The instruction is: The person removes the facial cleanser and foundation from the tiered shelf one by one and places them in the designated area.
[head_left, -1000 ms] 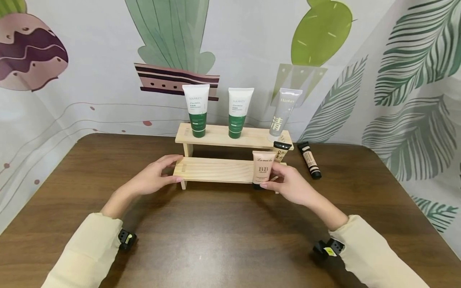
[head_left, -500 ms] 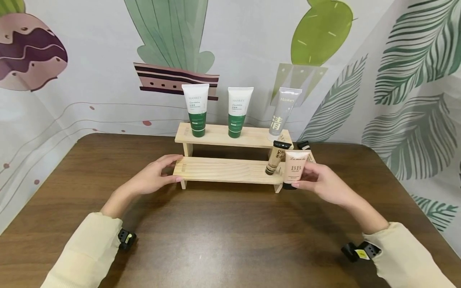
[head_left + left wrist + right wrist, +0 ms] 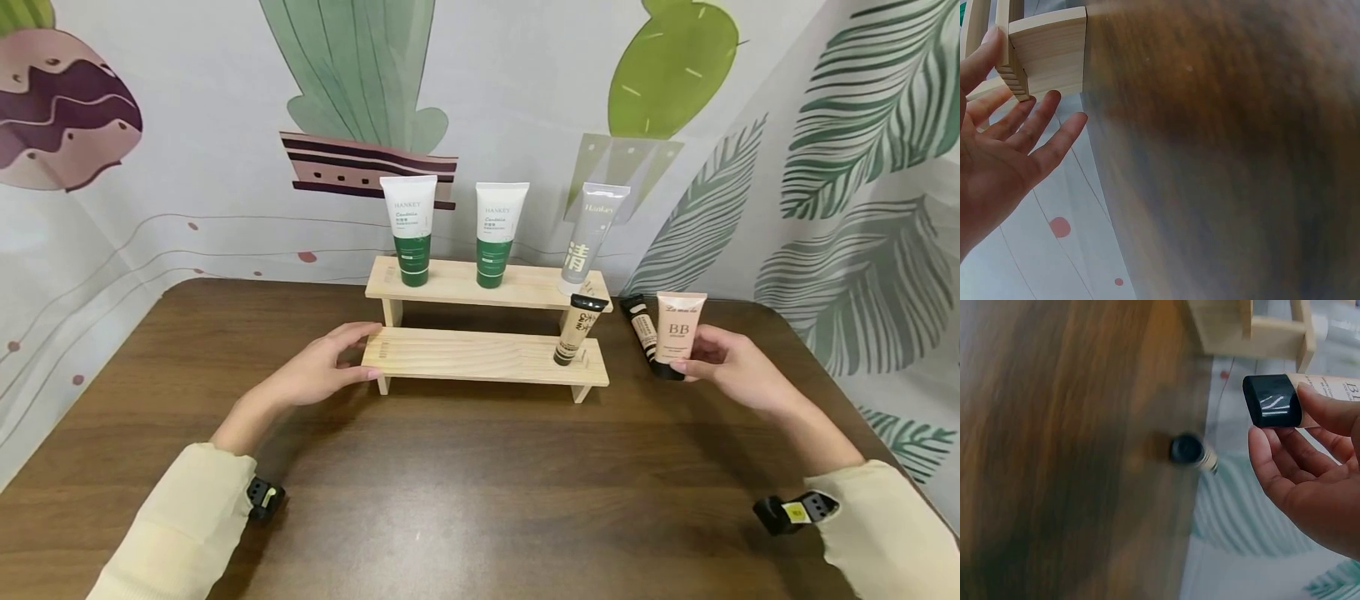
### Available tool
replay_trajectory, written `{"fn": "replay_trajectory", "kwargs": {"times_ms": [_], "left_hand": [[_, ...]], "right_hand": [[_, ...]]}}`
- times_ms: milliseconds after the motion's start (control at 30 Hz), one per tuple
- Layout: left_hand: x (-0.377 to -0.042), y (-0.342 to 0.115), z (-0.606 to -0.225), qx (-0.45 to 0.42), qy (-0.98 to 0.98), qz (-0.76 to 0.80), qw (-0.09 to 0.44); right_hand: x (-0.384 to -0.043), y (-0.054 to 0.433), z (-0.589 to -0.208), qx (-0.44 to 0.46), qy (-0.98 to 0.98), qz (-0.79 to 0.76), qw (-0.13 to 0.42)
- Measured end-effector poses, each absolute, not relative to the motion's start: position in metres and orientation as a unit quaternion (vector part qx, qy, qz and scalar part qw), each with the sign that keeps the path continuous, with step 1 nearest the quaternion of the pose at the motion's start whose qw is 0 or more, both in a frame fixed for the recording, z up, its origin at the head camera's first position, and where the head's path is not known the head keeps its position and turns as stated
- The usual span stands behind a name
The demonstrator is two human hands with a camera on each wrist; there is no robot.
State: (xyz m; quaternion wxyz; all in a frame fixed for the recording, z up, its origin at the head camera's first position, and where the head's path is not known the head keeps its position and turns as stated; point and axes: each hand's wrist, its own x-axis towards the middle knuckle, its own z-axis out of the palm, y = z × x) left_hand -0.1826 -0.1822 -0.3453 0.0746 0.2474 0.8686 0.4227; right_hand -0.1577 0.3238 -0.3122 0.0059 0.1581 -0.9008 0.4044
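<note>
My right hand point(image 3: 742, 367) holds a pink BB cream tube point(image 3: 678, 329), black cap down, in the air right of the two-tier wooden display rack point(image 3: 465, 354). In the right wrist view the thumb lies on one side of the BB cream tube point(image 3: 1319, 384) near its cap, with fingers on the other. My left hand point(image 3: 322, 367) grips the left end of the rack's lower tier, thumb at the front edge and index finger at the back; the other fingers are spread in the left wrist view. A small beige tube point(image 3: 576, 332) with a dark cap stands on the lower tier's right end.
The upper tier bears two white-and-green tubes point(image 3: 408, 233) point(image 3: 498, 237) and a grey tube point(image 3: 591, 237). A black-and-beige tube point(image 3: 641, 329) lies on the brown table point(image 3: 450, 500), partly behind the BB cream. A patterned cloth point(image 3: 225, 125) hangs behind the table.
My right hand has carried the BB cream tube from in front of the lower tier's right part rightward, off past the rack. My left hand has stayed at the rack's left end.
</note>
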Motion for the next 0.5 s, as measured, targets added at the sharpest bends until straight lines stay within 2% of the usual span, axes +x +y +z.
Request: {"fn": "replay_trajectory", "kwargs": {"times_ms": [500], "left_hand": [[-0.185, -0.182, -0.349, 0.244, 0.870, 0.421, 0.078]], "right_hand": [[-0.174, 0.366, -0.332, 0.079, -0.917, 0.389, 0.029]]}}
